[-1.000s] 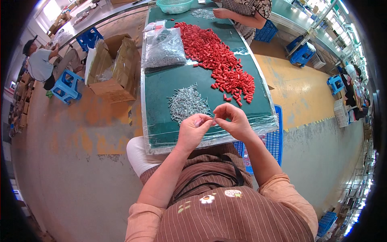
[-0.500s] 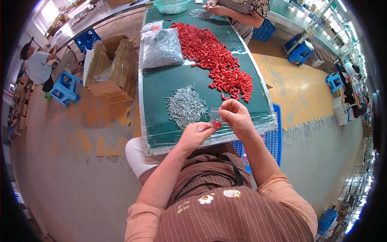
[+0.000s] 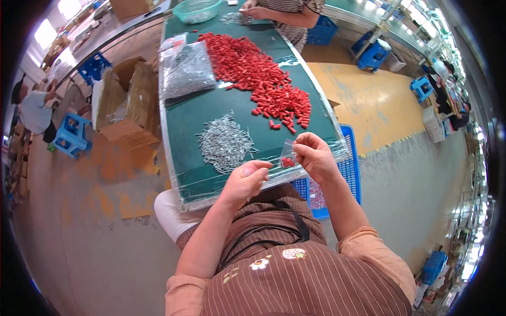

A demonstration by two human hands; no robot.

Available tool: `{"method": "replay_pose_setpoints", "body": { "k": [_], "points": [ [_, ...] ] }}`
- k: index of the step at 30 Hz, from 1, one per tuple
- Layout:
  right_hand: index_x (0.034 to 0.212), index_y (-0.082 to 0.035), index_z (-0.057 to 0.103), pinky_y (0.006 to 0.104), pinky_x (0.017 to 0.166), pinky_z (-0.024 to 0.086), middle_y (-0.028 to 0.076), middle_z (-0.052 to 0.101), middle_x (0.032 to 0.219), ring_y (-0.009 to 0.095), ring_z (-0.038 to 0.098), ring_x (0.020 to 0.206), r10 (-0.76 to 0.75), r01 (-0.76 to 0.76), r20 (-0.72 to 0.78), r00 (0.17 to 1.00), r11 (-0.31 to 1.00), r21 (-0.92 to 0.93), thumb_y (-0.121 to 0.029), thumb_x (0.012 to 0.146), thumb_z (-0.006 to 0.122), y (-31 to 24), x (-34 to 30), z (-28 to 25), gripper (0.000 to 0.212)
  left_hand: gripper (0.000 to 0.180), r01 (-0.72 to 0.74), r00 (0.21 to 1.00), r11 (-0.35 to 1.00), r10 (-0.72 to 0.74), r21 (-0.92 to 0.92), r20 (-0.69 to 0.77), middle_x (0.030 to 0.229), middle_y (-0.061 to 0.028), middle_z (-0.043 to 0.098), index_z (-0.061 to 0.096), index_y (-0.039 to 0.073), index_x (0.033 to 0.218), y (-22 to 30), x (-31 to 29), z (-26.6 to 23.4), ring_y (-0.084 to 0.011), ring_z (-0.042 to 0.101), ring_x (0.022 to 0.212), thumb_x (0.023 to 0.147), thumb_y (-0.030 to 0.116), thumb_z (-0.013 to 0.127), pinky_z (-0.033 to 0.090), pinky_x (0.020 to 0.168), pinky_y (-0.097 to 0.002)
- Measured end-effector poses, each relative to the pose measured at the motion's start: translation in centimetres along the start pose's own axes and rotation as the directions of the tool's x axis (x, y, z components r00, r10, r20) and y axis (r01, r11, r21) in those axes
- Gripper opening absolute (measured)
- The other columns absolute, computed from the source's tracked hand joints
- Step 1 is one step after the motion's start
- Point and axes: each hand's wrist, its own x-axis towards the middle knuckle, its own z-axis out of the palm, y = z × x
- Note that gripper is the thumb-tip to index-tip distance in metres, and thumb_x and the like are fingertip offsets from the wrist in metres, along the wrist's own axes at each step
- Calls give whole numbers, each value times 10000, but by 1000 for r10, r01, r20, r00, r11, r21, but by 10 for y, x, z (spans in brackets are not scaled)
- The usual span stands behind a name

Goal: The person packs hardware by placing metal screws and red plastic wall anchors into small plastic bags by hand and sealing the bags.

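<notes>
A worker's right hand was closed in a pinch, thumb and forefinger gripping the top of a small clear plastic bag with a few red pieces at its bottom. The left hand was half curled, thumb and forefinger extended close together just short of the bag; whether anything was tucked inside its bent fingers could not be told. The bag hung on the left side of the right hand, between the two hands, over the near edge of the green surface. Both forearms reached up from below and angled inward, bare beyond peach sleeves, with the right hand slightly farther forward than the left. Beyond the left hand lay a pile of silver screws; past the right, a long heap of red tubular plastic pieces ran toward the far end, beside a large clear bag of metal parts. A blue plastic basket stood below the right edge of the surface, while a co-worker's hands met over another small metal pile at the far end.
</notes>
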Motion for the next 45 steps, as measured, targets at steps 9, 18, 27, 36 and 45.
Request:
{"method": "replay_pose_setpoints", "body": {
  "k": [9, 18, 27, 36, 45],
  "points": [
    [898, -16, 600, 226, 620, 455, 21, 594, 796, 94, 553, 692, -446, 193, -276, 852, 756, -625, -3, 832, 594, -58, -49, -104, 67, 249, -113, 991, 967, 95, -229, -90, 981, -168, 575, 503, -11, 1076, -22, 3, -31, -159, 536, 655, 830, -35, 468, 475, 552, -283],
    [935, 4, 616, 229, 671, 464, 37, 608, 820, 87, 565, 731, -603, 213, -117, 789, 446, -869, 16, 837, 575, -32, -43, -94, 107, 262, -126, 988, 964, 100, -234, -121, 852, -74, 596, 522, -34, 1165, -21, 4, -23, -130, 588, 736, 930, 81, 528, 559, 719, -313],
    [936, -3, 625, 264, 719, 480, 75, 621, 839, 135, 595, 776, -288, 325, 186, 939, 577, -749, -8, 830, 592, 28, -11, 22, 110, 193, -187, 955, 978, 159, -94, -249, 769, -61, 587, 544, 5, 1043, -25, 1, -23, -92, 509, 535, 901, 120, 609, 385, 389, -210],
    [949, 15, 623, 290, 742, 484, 89, 624, 850, 156, 603, 808, 8, 155, 241, 970, 745, -649, -117, 850, 614, 50, 3, 54, 165, 143, -266, 913, 961, 277, 79, -301, 635, 29, 531, 571, 58, 780, -32, 2, -23, -37, 397, 473, 862, 121, 671, 273, 398, -196],
    [906, 16, 608, 273, 683, 473, 60, 626, 817, 122, 579, 756, -15, 160, 205, 979, 677, -718, -127, 878, 595, 54, 14, 37, 146, 63, -364, 885, 901, 414, 234, -215, 679, 40, 551, 624, 65, 883, -28, 1, -17, -5, 399, 498, 900, 126, 618, 277, 418, -173]
  ]
}}
